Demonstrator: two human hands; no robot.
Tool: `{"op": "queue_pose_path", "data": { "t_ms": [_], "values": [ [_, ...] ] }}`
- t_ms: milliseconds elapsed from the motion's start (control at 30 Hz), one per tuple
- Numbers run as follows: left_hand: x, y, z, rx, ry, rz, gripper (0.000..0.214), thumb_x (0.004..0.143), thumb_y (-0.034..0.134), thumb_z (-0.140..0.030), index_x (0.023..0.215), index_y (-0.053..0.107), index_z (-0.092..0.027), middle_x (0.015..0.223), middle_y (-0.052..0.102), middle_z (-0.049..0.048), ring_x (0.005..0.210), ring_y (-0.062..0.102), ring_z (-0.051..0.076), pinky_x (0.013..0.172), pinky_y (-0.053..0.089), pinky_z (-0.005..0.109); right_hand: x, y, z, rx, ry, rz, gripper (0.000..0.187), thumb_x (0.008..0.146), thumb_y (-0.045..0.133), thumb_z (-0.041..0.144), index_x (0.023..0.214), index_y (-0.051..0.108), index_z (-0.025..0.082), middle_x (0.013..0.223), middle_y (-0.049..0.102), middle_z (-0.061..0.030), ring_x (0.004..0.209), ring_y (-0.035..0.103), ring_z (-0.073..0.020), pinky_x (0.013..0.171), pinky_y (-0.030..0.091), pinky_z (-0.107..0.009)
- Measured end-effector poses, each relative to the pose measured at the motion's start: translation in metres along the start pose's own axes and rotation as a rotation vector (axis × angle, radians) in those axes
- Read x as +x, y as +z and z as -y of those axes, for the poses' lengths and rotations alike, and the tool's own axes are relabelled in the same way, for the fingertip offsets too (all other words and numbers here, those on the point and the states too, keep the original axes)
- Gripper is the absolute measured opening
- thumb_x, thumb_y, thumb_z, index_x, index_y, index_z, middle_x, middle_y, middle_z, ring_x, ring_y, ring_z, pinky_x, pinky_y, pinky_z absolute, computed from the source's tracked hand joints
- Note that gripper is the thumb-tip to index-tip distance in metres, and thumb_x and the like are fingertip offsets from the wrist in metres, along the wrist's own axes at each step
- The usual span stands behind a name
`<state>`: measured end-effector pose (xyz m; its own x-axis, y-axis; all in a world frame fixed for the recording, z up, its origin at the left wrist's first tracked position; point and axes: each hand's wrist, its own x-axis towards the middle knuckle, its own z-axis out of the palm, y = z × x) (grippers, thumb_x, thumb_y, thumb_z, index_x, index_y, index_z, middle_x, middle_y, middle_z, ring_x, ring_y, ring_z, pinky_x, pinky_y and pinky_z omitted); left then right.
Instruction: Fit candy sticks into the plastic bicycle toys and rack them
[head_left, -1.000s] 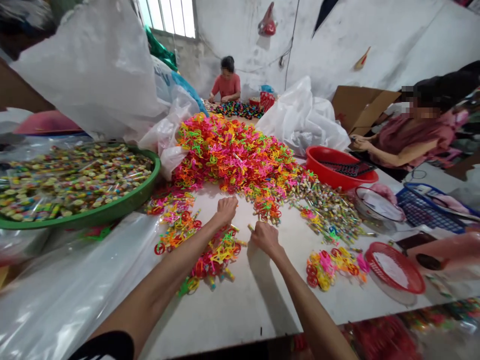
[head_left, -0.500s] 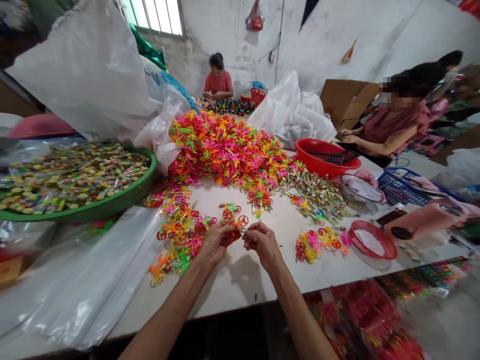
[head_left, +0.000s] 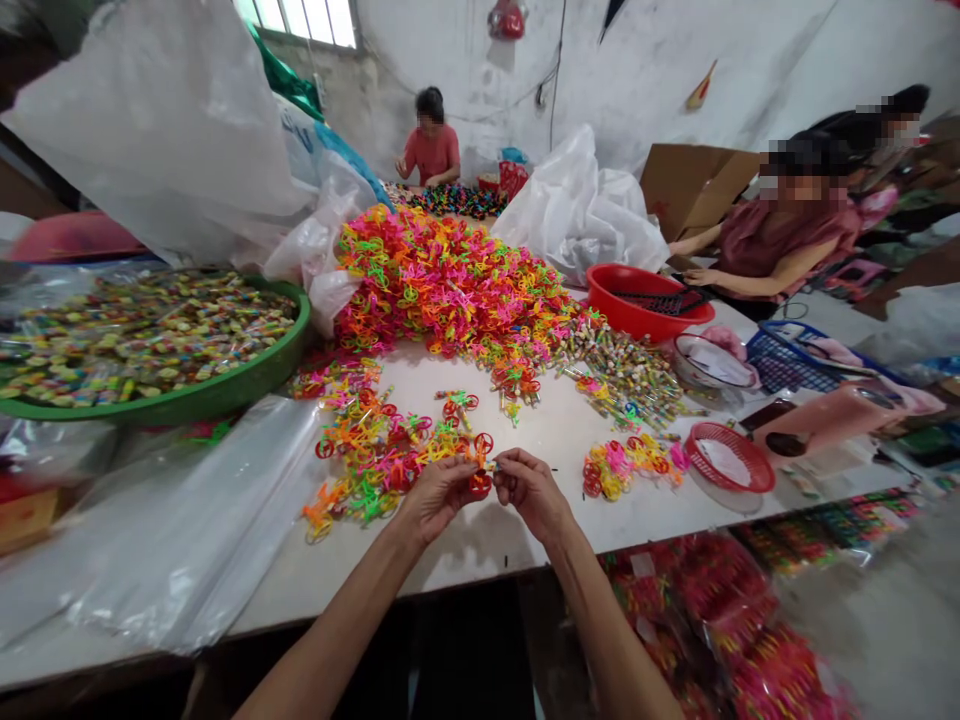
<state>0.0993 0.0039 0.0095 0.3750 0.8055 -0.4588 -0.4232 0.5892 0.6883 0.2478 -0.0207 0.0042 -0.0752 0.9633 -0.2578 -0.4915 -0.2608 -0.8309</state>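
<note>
My left hand point(head_left: 439, 498) and my right hand point(head_left: 531, 492) meet above the white table, fingertips nearly touching. The left hand pinches a small red plastic wheel-shaped piece point(head_left: 481, 484). The right hand pinches a thin, short stick point(head_left: 495, 465), partly hidden by the fingers. Close beside my left hand lies a loose spread of neon plastic wheel pieces point(head_left: 371, 465). Beyond my hands rises a large heap of the same pieces point(head_left: 450, 285). To the right lie wrapped stick candies point(head_left: 622, 375) and a small cluster of plastic pieces point(head_left: 619, 470).
A green basin point(head_left: 225, 400) of wrapped sweets stands at left, and clear plastic sheeting point(head_left: 180, 530) covers the table's left side. A red basin point(head_left: 637, 310), red basket point(head_left: 727, 460) and blue basket point(head_left: 787, 365) stand at right. Co-workers sit at the far end point(head_left: 431, 145) and right point(head_left: 780, 235).
My hands have moved from the scattered pieces to meet above the table, now holding small pieces between them. The whole view has shifted slightly, showing more of the floor at bottom right.
</note>
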Motion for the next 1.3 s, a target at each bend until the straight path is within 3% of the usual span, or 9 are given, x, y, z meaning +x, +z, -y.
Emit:
{"op": "queue_pose_path", "data": {
  "t_ms": [300,467,600,700,833,1033,1167,1233,1300],
  "values": [
    [0.001,-0.007,0.008,0.362,0.211,-0.074,0.026,0.057,0.072,-0.034,0.061,0.059,-0.012,0.053,0.059,-0.0004,0.048,0.053,0.01,0.051,0.045,0.024,-0.007,0.014,-0.006,-0.36,-0.139,-0.096,0.018,0.072,0.062,0.033,0.072,0.054,0.016,0.053,0.054,0.0043,0.043,0.046,-0.007,0.045,0.036,-0.02],
    [0.01,-0.029,-0.034,1.0,0.461,-0.253,0.024,0.066,0.06,-0.038,0.073,0.061,-0.015,0.068,0.063,0.0047,0.066,0.059,0.02,0.063,0.046,0.032,0.025,-0.012,-0.002,-0.716,-0.204,0.0,0.028,0.077,0.055,0.041,0.091,0.058,0.017,0.079,0.06,-0.0008,0.055,0.054,-0.0094,0.052,0.042,-0.022],
    [0.043,-0.012,-0.066,1.575,0.84,-0.475,0.03,0.075,0.049,-0.026,0.102,0.059,-0.017,0.111,0.058,0.0089,0.106,0.049,0.024,0.092,0.037,0.036,0.071,-0.064,0.037,-1.306,-0.229,-0.448,0.022,0.08,0.051,0.029,0.093,0.061,0.015,0.092,0.06,-0.0063,0.077,0.057,-0.015,0.067,0.042,-0.025],
    [0.089,0.025,-0.06,1.781,0.675,-0.234,0.028,0.08,0.041,-0.017,0.097,0.062,-0.022,0.104,0.062,0.0038,0.1,0.053,0.018,0.087,0.039,0.029,0.1,-0.081,0.066,-1.454,-0.182,-0.599,0.022,0.079,0.049,0.025,0.094,0.06,0.012,0.096,0.059,-0.0104,0.089,0.055,-0.0199,0.072,0.039,-0.028],
    [0.146,0.054,-0.042,1.806,0.594,-0.32,0.032,0.082,0.038,-0.017,0.105,0.06,-0.02,0.117,0.057,0.0082,0.112,0.046,0.023,0.093,0.034,0.036,0.119,-0.057,0.066,-1.552,-0.218,-0.597,0.025,0.082,0.047,0.033,0.095,0.059,0.015,0.1,0.059,-0.0098,0.088,0.055,-0.0206,0.069,0.037,-0.028],
    [0.165,-0.001,-0.074,1.837,0.477,-0.41,0.034,0.079,0.04,-0.017,0.105,0.061,-0.021,0.114,0.058,0.0065,0.107,0.049,0.023,0.089,0.037,0.036,0.089,-0.058,0.034,-1.873,-0.171,-0.269,0.021,0.081,0.043,0.017,0.096,0.057,0.023,0.1,0.06,-0.0038,0.085,0.057,-0.0159,0.063,0.034,-0.023],
    [0.156,-0.033,-0.094,1.882,0.428,-0.383,0.033,0.078,0.044,-0.024,0.107,0.06,-0.022,0.11,0.06,0.0056,0.105,0.05,0.022,0.087,0.037,0.032,0.059,-0.088,0.059,-1.985,-0.026,-0.527,0.025,0.081,0.04,0.012,0.096,0.06,0.019,0.097,0.06,-0.0083,0.081,0.059,-0.0183,0.06,0.034,-0.025],
    [0.156,-0.035,-0.095,1.909,0.419,-0.337,0.032,0.076,0.049,-0.026,0.105,0.061,-0.023,0.109,0.061,0.0053,0.105,0.05,0.022,0.086,0.037,0.031,0.064,-0.083,0.072,-1.952,-0.08,-0.674,0.026,0.082,0.043,0.018,0.103,0.058,0.019,0.107,0.056,-0.0106,0.085,0.058,-0.0195,0.062,0.035,-0.026],
    [0.158,-0.032,-0.093,1.931,0.408,-0.288,0.028,0.074,0.051,-0.026,0.099,0.064,-0.023,0.104,0.063,0.0054,0.102,0.052,0.022,0.083,0.037,0.03,0.083,-0.06,0.072,-1.861,-0.174,-0.623,0.025,0.083,0.044,0.023,0.104,0.059,0.02,0.109,0.055,-0.009,0.087,0.057,-0.0187,0.064,0.036,-0.026]
  ]
}}
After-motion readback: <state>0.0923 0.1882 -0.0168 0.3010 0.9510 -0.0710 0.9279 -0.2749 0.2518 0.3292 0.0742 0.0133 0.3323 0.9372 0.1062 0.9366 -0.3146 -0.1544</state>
